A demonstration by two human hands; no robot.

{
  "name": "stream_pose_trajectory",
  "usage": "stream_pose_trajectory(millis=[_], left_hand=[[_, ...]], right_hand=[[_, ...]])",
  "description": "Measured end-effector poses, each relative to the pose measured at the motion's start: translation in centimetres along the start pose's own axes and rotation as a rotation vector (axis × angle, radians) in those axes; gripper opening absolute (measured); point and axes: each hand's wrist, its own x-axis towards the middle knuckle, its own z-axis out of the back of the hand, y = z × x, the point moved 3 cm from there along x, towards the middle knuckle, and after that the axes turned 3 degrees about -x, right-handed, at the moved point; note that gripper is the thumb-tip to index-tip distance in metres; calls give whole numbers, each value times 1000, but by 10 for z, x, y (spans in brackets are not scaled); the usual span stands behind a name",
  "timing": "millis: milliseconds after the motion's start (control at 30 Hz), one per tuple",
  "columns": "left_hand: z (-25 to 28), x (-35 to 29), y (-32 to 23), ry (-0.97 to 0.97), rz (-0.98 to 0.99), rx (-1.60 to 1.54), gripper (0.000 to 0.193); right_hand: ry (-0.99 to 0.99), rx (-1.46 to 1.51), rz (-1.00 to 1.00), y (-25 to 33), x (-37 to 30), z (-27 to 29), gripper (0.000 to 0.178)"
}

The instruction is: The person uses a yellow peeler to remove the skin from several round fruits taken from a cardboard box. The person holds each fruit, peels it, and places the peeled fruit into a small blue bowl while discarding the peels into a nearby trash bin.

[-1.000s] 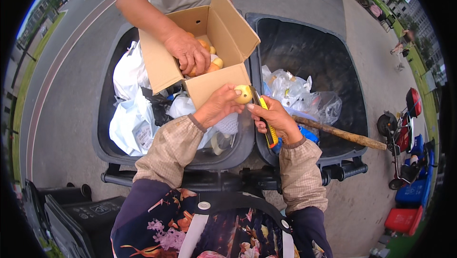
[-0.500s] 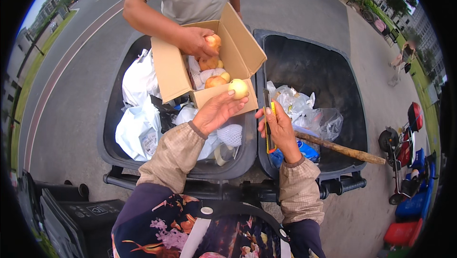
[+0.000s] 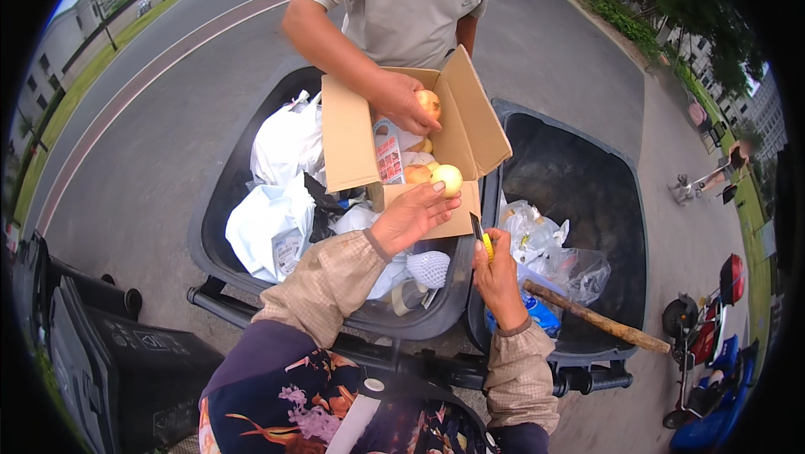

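My left hand [image 3: 412, 219] holds a pale yellow round fruit [image 3: 448, 179] at its fingertips, over the near edge of an open cardboard box [image 3: 350, 140]. In my right hand [image 3: 500, 280] is a utility knife [image 3: 485, 242], yellow and black, with its blade pointing up and away from me beside the box's near corner. Opposite me, a co-worker's hand [image 3: 401, 102] grips an orange-yellow fruit [image 3: 428, 103] above the box. More fruit [image 3: 417, 174], some white foam netting and a printed card [image 3: 389, 159] lie inside it.
The box rests over a dark wheeled bin [image 3: 220, 236] holding white bags [image 3: 268, 223]. A second bin [image 3: 570, 144] to the right contains clear plastic and a wooden stick [image 3: 595, 316]. Black bins [image 3: 134, 370] stand at left, a scooter [image 3: 700, 337] at right.
The view has shifted, so bins and box appear further right and lower. My right hand has turned the knife, its blade now tilted towards the box. The co-worker's hand still holds its fruit.
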Motion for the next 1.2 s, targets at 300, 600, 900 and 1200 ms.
stream_pose_trajectory(millis=[300,600,900,1200], left_hand=[[-5,-5,12,-70,49,193,35],[6,3,29,-30,-1,197,28],[0,0,21,-131,-135,407,25],[-4,-2,28,-120,-74,397,24]], right_hand=[[-105,-70,151,27,4,13,25],[-113,-337,117,30,-4,17,30],[-113,-411,179,26,-4,12,33],[-196,-532,174,29,-6,7,35]])
